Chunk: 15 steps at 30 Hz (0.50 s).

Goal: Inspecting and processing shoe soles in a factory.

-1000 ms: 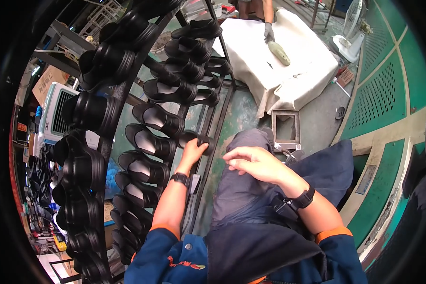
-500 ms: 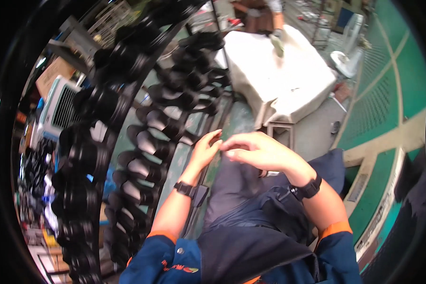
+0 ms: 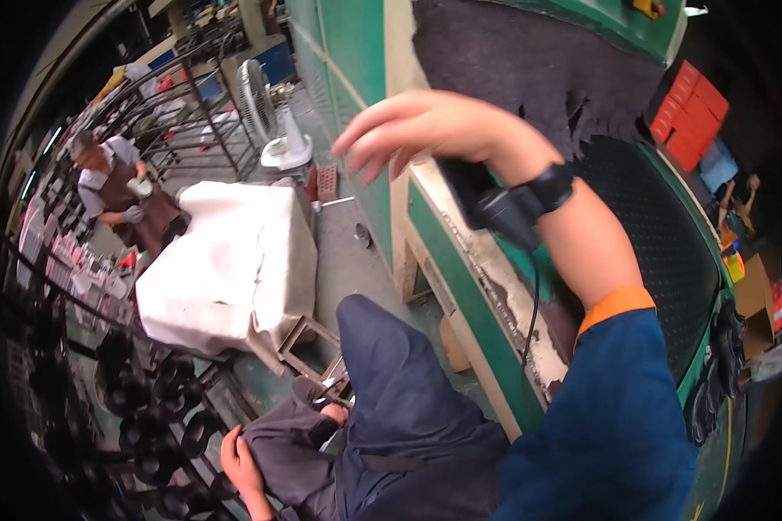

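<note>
Swung up and to the right since half a second ago, our right hand (image 3: 439,130) hovers by the dark sheet (image 3: 504,56), its fingers loosely curled and apart around nothing, perhaps to clear the ledge (image 3: 487,282). Our left hand (image 3: 245,469) has settled on our knee (image 3: 274,438), likely for balance, though whether its fingers grip we cannot tell. Beyond, shoes (image 3: 122,401) crowd lower left, seemingly racked for easy reach, near a white-covered worktop (image 3: 222,265).

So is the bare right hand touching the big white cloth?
Apart. The head view shows the bare right hand raised, up and to the right of the big white cloth, with grey floor showing between them.
</note>
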Each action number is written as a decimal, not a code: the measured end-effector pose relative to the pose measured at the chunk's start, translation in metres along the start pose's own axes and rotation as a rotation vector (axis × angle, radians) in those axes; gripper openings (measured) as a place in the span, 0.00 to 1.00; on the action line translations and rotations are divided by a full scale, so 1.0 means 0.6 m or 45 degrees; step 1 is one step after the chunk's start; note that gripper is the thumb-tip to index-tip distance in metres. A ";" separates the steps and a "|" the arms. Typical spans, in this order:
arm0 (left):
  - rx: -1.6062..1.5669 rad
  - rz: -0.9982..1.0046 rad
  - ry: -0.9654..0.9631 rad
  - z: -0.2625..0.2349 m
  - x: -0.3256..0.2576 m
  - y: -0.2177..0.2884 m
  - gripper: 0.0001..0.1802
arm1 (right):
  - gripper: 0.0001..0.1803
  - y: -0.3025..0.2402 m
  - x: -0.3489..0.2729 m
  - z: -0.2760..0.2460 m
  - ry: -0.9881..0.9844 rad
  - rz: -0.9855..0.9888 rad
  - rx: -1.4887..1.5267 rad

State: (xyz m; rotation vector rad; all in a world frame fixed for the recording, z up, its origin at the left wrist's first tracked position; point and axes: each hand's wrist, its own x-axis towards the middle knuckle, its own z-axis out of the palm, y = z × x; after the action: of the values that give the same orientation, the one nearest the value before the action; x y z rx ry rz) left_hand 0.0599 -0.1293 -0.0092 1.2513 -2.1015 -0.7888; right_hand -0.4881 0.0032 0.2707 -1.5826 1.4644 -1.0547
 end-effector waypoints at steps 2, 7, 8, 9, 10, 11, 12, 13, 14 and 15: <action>0.021 0.030 0.031 0.003 -0.003 0.002 0.14 | 0.22 0.048 -0.088 -0.105 0.582 0.074 -0.012; 0.288 0.090 0.023 0.009 0.020 0.036 0.13 | 0.24 0.210 -0.313 -0.298 2.188 -0.145 0.699; 0.424 0.122 -0.022 0.007 0.026 0.045 0.13 | 0.25 0.245 -0.338 -0.324 2.523 -0.176 0.878; 0.434 0.092 -0.057 0.008 0.030 0.055 0.14 | 0.22 0.277 -0.348 -0.350 2.532 -0.015 0.872; 0.440 0.111 -0.048 0.011 0.035 0.064 0.14 | 0.19 0.307 -0.351 -0.368 2.619 0.186 0.866; 0.448 0.085 -0.076 0.014 0.040 0.073 0.14 | 0.21 0.345 -0.326 -0.379 2.406 0.215 0.710; 0.461 0.063 -0.107 0.017 0.044 0.082 0.15 | 0.24 0.377 -0.293 -0.386 2.068 0.146 0.576; 0.508 0.069 -0.136 0.022 0.048 0.090 0.16 | 0.28 0.410 -0.251 -0.379 1.771 0.070 0.513; 0.499 0.041 -0.161 0.026 0.051 0.098 0.16 | 0.31 0.428 -0.197 -0.379 1.733 0.395 -0.653; 0.495 0.041 -0.178 0.032 0.054 0.104 0.16 | 0.32 0.430 -0.192 -0.371 1.505 0.401 -0.920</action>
State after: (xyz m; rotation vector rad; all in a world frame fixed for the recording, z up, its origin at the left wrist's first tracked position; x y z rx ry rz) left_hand -0.0021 -0.1304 0.0285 1.3862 -2.4661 -0.4774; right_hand -0.7980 0.0992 0.1145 -1.0025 3.0319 -1.4337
